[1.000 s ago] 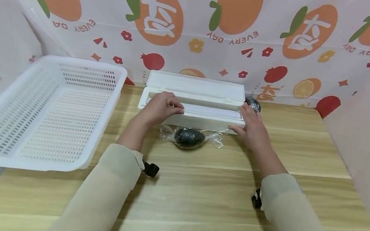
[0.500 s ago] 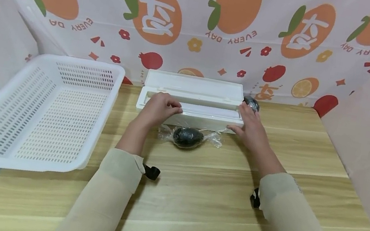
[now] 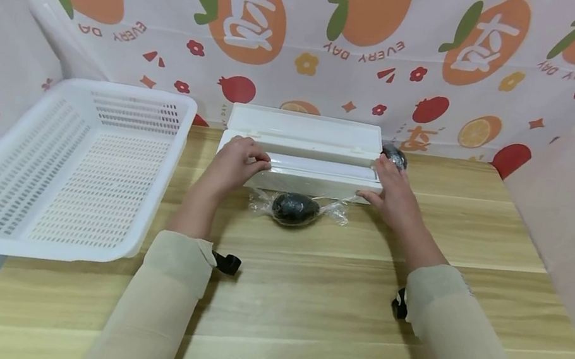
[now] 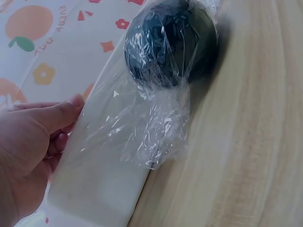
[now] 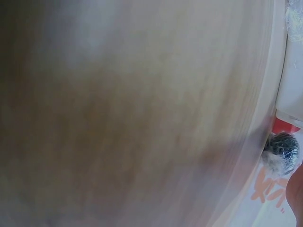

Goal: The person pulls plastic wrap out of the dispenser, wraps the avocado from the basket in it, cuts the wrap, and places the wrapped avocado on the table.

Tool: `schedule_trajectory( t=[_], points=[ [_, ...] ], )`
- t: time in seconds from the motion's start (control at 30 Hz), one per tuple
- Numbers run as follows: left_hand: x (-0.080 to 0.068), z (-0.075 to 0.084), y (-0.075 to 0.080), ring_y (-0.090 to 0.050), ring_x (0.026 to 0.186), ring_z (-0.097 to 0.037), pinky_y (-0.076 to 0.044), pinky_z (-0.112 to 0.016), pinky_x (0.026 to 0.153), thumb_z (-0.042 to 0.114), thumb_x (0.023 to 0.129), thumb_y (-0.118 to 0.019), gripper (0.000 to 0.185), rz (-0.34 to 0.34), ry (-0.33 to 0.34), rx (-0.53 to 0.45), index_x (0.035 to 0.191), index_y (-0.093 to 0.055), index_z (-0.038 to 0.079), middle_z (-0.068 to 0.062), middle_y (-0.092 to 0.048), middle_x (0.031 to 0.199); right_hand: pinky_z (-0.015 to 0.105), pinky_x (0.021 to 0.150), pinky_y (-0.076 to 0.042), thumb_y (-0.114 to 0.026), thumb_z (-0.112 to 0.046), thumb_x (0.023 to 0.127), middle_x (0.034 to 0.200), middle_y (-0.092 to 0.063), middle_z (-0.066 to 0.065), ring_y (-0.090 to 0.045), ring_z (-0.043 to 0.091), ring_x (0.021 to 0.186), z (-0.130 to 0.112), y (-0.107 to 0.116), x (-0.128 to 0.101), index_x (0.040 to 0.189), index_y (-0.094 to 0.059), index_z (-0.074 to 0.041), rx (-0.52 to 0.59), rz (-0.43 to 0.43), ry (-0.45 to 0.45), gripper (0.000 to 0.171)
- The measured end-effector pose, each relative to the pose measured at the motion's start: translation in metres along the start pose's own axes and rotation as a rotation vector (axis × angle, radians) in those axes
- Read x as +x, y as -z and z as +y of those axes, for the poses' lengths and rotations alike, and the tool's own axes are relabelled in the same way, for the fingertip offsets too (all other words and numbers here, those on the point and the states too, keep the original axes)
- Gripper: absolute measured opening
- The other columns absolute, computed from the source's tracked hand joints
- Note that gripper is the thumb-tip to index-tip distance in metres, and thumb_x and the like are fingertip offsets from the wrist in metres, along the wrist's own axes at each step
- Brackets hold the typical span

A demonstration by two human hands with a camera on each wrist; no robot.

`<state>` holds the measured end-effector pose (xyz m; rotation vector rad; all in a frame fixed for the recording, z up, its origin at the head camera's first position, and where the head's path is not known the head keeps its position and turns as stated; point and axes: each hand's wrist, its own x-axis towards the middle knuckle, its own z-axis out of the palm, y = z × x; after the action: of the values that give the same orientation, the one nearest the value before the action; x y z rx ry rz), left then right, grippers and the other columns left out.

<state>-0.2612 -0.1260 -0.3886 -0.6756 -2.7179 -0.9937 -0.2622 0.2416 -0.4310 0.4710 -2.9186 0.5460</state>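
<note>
Two grips sit on the long white plastic film dispenser box (image 3: pixel 301 166): my left hand (image 3: pixel 235 161) curls over its left end, my right hand (image 3: pixel 395 193) lies flat-fingered against its right end. Just before it on the wooden desk (image 3: pixel 303 285), between my hands, lies the dark film-wrapped oval fruit (image 3: pixel 295 208). I judge its loose film tail could snag if the box shifts.

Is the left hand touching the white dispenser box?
Touching. The left wrist view shows the left hand with its thumb laid along the white dispenser box; the head view shows its fingers curled over the box's front edge.
</note>
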Motion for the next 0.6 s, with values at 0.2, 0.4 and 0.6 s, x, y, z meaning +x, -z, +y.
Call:
schedule_trajectory(
  t=[0.2,0.4,0.6],
  points=[
    [-0.0041,-0.0043,0.0,-0.052,0.1,-0.028,-0.044,-0.043,0.088,0.016,0.09,-0.072,0.011,0.031,0.001,0.009,0.096,-0.076,0.007,-0.008,-0.068,0.101,0.047,0.124,-0.005,-0.066,-0.048,0.091,0.164,-0.016,0.008,-0.013,0.026,0.152,-0.0004,-0.0014,-0.0001,0.157,-0.023,-0.012,0.0,-0.006,-0.006,0.086],
    [-0.0049,-0.0073,0.001,-0.051,0.103,-0.026,-0.044,-0.042,0.089,0.017,0.091,-0.072,0.01,0.036,0.03,-0.007,0.095,-0.076,0.008,-0.007,-0.068,0.102,0.045,0.124,-0.003,-0.064,-0.049,0.092,0.165,-0.015,0.007,-0.012,0.025,0.152,-0.0003,-0.0001,0.001,0.157,-0.021,-0.012,-0.013,-0.012,-0.004,0.087],
    [-0.0061,-0.0089,0.0047,-0.052,0.104,-0.027,-0.043,-0.043,0.094,0.016,0.091,-0.071,0.011,0.037,0.03,-0.007,0.095,-0.075,0.007,-0.008,-0.068,0.105,0.043,0.124,-0.004,-0.064,-0.05,0.091,0.165,-0.015,0.007,-0.011,0.024,0.153,0.0001,0.0021,0.0015,0.157,-0.022,-0.012,-0.003,-0.015,-0.009,0.087]
  ],
)
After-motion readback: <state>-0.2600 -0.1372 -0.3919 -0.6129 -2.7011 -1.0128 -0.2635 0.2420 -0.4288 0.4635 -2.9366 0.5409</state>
